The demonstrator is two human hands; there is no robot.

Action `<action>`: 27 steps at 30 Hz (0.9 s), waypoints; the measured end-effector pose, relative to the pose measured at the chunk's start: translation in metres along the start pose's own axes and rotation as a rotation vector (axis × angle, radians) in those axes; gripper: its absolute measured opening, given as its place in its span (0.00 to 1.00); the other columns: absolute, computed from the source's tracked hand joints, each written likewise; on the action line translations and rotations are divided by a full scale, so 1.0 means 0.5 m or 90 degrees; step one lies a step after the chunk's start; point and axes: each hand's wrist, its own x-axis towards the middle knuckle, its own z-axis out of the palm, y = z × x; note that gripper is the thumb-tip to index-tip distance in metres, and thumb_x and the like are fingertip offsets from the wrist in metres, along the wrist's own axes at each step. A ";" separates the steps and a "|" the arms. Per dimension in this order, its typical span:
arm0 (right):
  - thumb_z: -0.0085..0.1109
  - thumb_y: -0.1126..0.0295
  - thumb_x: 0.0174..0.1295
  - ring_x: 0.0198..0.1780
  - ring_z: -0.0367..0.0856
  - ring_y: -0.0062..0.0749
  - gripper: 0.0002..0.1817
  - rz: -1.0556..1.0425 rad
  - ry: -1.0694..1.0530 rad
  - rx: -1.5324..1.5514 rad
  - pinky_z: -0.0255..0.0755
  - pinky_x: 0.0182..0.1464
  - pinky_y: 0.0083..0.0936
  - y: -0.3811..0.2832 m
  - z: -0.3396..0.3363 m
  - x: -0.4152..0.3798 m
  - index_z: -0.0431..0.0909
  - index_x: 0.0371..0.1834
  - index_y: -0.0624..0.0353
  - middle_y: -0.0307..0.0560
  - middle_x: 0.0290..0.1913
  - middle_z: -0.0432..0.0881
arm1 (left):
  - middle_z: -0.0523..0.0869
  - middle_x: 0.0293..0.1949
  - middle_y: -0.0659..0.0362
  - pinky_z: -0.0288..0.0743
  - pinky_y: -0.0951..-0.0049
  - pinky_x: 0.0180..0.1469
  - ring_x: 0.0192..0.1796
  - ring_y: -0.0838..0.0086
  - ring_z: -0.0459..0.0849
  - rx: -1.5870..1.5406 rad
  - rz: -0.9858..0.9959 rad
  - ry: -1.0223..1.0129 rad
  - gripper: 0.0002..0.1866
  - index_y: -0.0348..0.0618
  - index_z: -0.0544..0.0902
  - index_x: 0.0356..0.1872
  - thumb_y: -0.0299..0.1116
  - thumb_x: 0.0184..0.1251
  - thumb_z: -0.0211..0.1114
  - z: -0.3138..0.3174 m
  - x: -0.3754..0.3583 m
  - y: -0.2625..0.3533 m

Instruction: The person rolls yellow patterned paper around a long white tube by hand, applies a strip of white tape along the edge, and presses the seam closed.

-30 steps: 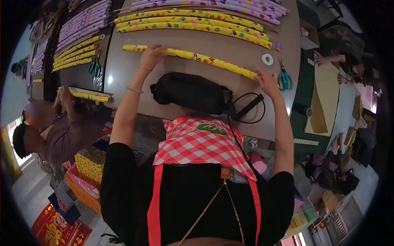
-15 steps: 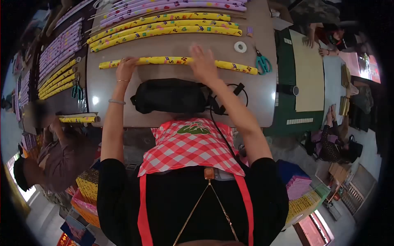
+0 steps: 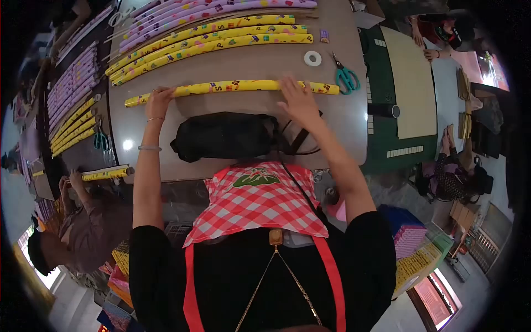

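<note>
A yellow patterned roll of wrapping paper (image 3: 232, 86) lies across the table in front of me. Near its left end, my left hand (image 3: 159, 102) is closed around it. My right hand (image 3: 298, 100) rests on the roll towards its right end, fingers stretched out and spread, not wrapped round it. Just past the roll's right tip are teal-handled scissors (image 3: 346, 79). A roll of white tape (image 3: 312, 58) sits above that end. Between my forearms lies a black fabric pouch (image 3: 224, 136) with a cord.
Several more yellow rolls (image 3: 221, 43) and purple rolls (image 3: 232, 8) lie along the table's far side. To the right is a green cutting mat (image 3: 381, 145) with a dark cylinder (image 3: 395, 111). At left, a co-worker's hands (image 3: 74, 180) are by another yellow roll (image 3: 105, 174).
My right hand has slid rightwards along the roll, its fingers now sharper and spread. My left hand stays near the left end. The whole view has shifted slightly.
</note>
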 end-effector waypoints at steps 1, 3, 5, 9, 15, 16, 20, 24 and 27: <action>0.43 0.52 0.61 0.69 0.49 0.32 0.32 0.024 0.005 -0.003 0.42 0.65 0.44 0.031 0.002 -0.029 0.52 0.65 0.56 0.43 0.68 0.50 | 0.81 0.33 0.59 0.74 0.70 0.38 0.35 0.65 0.80 0.014 0.011 0.006 0.10 0.50 0.84 0.34 0.30 0.47 0.66 0.004 0.000 -0.002; 0.45 0.53 0.60 0.68 0.49 0.33 0.33 0.071 -0.019 -0.011 0.42 0.65 0.45 0.077 -0.007 -0.078 0.52 0.65 0.58 0.44 0.68 0.51 | 0.81 0.33 0.59 0.74 0.70 0.37 0.35 0.66 0.80 0.028 0.017 0.017 0.10 0.51 0.84 0.34 0.30 0.47 0.66 0.004 0.000 -0.001; 0.46 0.54 0.60 0.69 0.49 0.33 0.33 0.106 -0.014 -0.045 0.41 0.65 0.46 0.100 -0.008 -0.108 0.52 0.65 0.58 0.46 0.68 0.51 | 0.81 0.33 0.59 0.74 0.70 0.37 0.35 0.66 0.80 0.033 0.036 0.011 0.09 0.52 0.84 0.33 0.30 0.47 0.66 0.002 -0.002 0.005; 0.45 0.55 0.61 0.69 0.47 0.39 0.34 0.212 -0.013 -0.061 0.40 0.65 0.48 0.101 -0.006 -0.133 0.50 0.66 0.61 0.51 0.68 0.48 | 0.81 0.32 0.59 0.74 0.70 0.37 0.35 0.65 0.80 -0.034 0.013 0.048 0.09 0.52 0.84 0.33 0.30 0.48 0.65 0.026 -0.003 -0.012; 0.44 0.52 0.60 0.70 0.41 0.46 0.38 0.348 0.069 0.054 0.35 0.66 0.46 0.069 0.008 -0.084 0.46 0.65 0.69 0.56 0.69 0.42 | 0.80 0.36 0.62 0.74 0.68 0.40 0.41 0.65 0.78 -0.014 -0.065 -0.010 0.10 0.53 0.84 0.35 0.28 0.52 0.60 0.014 -0.004 0.002; 0.43 0.52 0.62 0.69 0.44 0.47 0.35 0.262 0.079 0.113 0.41 0.65 0.48 0.060 0.016 -0.059 0.50 0.64 0.67 0.58 0.68 0.48 | 0.80 0.36 0.62 0.74 0.68 0.40 0.41 0.65 0.78 -0.010 -0.075 -0.003 0.10 0.53 0.84 0.35 0.28 0.52 0.60 0.007 -0.003 0.004; 0.49 0.56 0.60 0.69 0.47 0.42 0.34 0.052 0.109 0.204 0.42 0.66 0.43 -0.069 -0.007 0.085 0.51 0.65 0.61 0.53 0.68 0.49 | 0.79 0.39 0.60 0.73 0.65 0.43 0.43 0.63 0.77 -0.093 -0.113 0.006 0.11 0.55 0.83 0.39 0.31 0.54 0.58 0.014 -0.016 -0.001; 0.55 0.56 0.53 0.68 0.48 0.46 0.35 -0.070 0.087 0.210 0.42 0.67 0.43 -0.185 0.015 0.195 0.56 0.63 0.57 0.52 0.66 0.53 | 0.80 0.34 0.57 0.74 0.65 0.39 0.39 0.63 0.79 0.071 0.011 -0.032 0.08 0.53 0.84 0.34 0.35 0.53 0.60 0.019 -0.002 -0.019; 0.54 0.61 0.54 0.67 0.51 0.38 0.33 -0.064 0.060 0.188 0.46 0.65 0.45 -0.238 0.034 0.218 0.55 0.65 0.48 0.44 0.66 0.54 | 0.80 0.32 0.62 0.74 0.67 0.33 0.34 0.65 0.80 0.042 0.054 0.018 0.05 0.52 0.83 0.29 0.30 0.51 0.61 0.009 -0.006 -0.006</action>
